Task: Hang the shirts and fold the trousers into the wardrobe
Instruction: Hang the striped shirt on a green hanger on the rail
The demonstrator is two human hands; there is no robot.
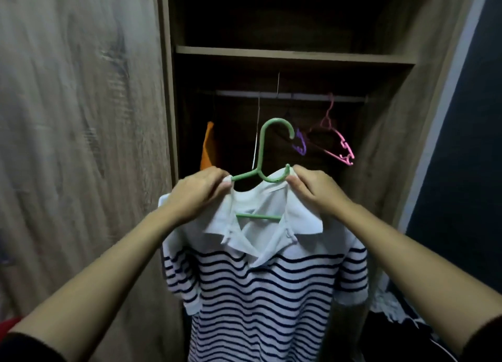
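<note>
Left hand (198, 193): grip pinching the striped shirt (266, 293) at the collar, on the green hanger (262, 149).
Right hand (315, 190): grip pinching the opposite collar side.
Striped shirt: up before the open wardrobe (293, 55), below the rail (271, 95).
Rail: pink hanger (339, 144) hanging.

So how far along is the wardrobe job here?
Done: an orange garment hangs in the wardrobe. In hand: left hand and right hand pinch the striped polo shirt at its shoulders on the green hanger, whose hook is not yet on the rail. Left: hooking it on; a pink hanger hangs empty. No trousers in view.
</note>
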